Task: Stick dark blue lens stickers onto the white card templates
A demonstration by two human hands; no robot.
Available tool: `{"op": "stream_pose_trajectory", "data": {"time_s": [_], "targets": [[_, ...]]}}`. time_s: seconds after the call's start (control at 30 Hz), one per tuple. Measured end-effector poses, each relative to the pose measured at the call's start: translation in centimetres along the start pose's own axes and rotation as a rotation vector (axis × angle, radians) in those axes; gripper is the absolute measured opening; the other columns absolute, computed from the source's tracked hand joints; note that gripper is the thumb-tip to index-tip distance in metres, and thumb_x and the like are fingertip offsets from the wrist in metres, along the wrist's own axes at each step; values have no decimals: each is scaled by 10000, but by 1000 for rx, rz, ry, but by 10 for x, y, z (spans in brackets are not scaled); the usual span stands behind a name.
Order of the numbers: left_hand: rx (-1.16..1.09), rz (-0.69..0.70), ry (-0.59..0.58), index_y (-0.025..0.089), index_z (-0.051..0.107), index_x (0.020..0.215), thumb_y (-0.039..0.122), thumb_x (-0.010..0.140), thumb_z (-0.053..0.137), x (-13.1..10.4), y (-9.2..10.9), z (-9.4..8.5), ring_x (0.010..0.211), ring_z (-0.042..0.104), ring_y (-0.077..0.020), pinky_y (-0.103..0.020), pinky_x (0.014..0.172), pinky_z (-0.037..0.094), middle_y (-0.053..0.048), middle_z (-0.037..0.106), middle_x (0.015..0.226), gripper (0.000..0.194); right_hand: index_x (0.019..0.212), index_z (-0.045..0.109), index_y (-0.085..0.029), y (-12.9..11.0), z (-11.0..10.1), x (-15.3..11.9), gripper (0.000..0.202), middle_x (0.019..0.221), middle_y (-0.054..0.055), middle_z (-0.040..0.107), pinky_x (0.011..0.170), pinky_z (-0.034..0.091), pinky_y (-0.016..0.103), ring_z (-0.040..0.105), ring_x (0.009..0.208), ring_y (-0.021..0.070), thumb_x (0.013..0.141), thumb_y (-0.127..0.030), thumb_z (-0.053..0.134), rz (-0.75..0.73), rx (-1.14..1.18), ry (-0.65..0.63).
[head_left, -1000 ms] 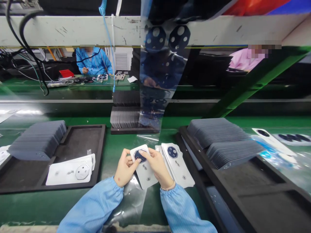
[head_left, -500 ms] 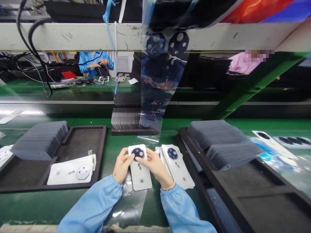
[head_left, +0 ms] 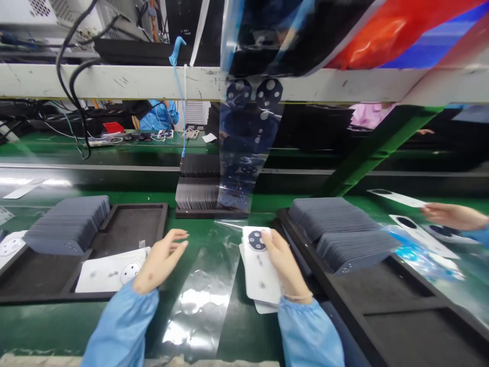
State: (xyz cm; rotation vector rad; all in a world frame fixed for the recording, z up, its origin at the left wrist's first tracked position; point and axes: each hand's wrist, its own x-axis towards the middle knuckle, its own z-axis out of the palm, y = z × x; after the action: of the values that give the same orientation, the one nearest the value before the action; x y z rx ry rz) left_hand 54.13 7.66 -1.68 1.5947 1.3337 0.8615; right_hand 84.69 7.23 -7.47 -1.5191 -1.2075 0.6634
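My right hand grips the right edge of a white phone-shaped panel. A dark octagonal camera-ring piece with pale circles sits at its upper end. The panel rests over other white panels, whose edges stick out at the left and bottom. My left hand is in the air at the near right corner of the left black tray, fingers apart and with nothing in them. White panels with white octagonal ends lie in that tray, partly behind my left hand.
Stacked grey sheets stand in the left tray and the right black tray. A rack of thin sheets is behind. A clear film strip with dark octagons hangs down to the bench. At right, a co-worker's hand holds a white panel.
The white panel has moved right from between both hands onto the pile, with my right hand on it. My left hand has let go and shifted left. A co-worker's hand has appeared at right.
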Motion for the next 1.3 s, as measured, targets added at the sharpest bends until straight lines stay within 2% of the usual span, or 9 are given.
{"op": "stream_pose_trajectory", "data": {"time_s": [0.17, 0.33, 0.47, 0.57, 0.67, 0.77, 0.97, 1.13, 1.3], "targets": [[652, -123, 6, 195, 576, 1198, 469, 766, 571, -34, -47, -88, 1199, 576, -330, -457, 1032, 414, -148, 597, 1320, 511, 1027, 578, -169, 27, -29, 21, 327, 812, 118, 646, 748, 461, 434, 622, 816, 320, 841, -391, 425, 41, -366, 116], [979, -134, 71, 151, 572, 1281, 435, 729, 589, -42, -110, -128, 1351, 395, -408, -579, 1073, 314, -220, 425, 1470, 621, 1378, 381, -63, 33, -10, 22, 585, 1169, 239, 594, 916, 436, 493, 577, 1093, 370, 827, -253, 429, -122, -574, 104], [943, -19, 82, 260, 593, 1259, 457, 758, 592, -43, -135, -138, 1348, 417, -366, -643, 1105, 194, -128, 543, 1399, 538, 1429, 324, -95, 21, -1, 36, 683, 1282, 235, 544, 952, 445, 494, 535, 1181, 380, 850, -402, 515, -125, -542, 57], [846, 103, 118, 267, 655, 1111, 498, 789, 569, -45, -142, -141, 1268, 524, -328, -604, 1125, 220, -99, 589, 1357, 405, 1462, 269, -95, 6, 11, 61, 793, 1275, 244, 537, 947, 455, 491, 538, 1181, 382, 829, -456, 581, -82, -472, 44], [785, 150, 170, 252, 662, 1017, 533, 788, 580, -49, -145, -142, 1207, 580, -315, -569, 1127, 266, -90, 624, 1313, 371, 1499, 187, -124, -4, 26, 87, 917, 1178, 205, 573, 893, 491, 486, 640, 987, 333, 768, -390, 673, -62, -356, -25], [794, 140, 179, 241, 593, 1177, 504, 760, 639, -54, -148, -140, 1202, 580, -327, -609, 1123, 244, -107, 612, 1325, 495, 1500, 175, -216, -6, 34, 101, 982, 1040, 74, 592, 795, 547, 412, 661, 739, 209, 696, -329, 727, -120, -124, -96], [867, 198, 103, 253, 655, 1157, 475, 715, 711, -49, -139, -141, 1205, 565, -341, -497, 1030, 433, -128, 548, 1373, 498, 1291, 507, -268, -15, 38, 92, 674, 1102, 53, 558, 723, 565, 350, 632, 694, 148, 664, -349, 739, -307, 150, -155], [844, 185, 40, 260, 657, 1110, 380, 615, 794, -42, -135, -140, 1171, 580, -336, -462, 993, 465, -108, 553, 1353, 527, 1281, 533, -233, -33, 37, 80, 637, 962, 32, 633, 720, 553, 342, 644, 681, 156, 673, -294, 715, -281, 218, -255], [785, 169, 40, 226, 607, 1053, 322, 582, 794, -41, -139, -137, 1200, 548, -334, -459, 1004, 435, -119, 545, 1356, 516, 1217, 595, -249, -43, 29, 64, 479, 828, -1, 644, 797, 544, 358, 653, 764, 184, 744, -213, 658, -441, 116, -240]]}}
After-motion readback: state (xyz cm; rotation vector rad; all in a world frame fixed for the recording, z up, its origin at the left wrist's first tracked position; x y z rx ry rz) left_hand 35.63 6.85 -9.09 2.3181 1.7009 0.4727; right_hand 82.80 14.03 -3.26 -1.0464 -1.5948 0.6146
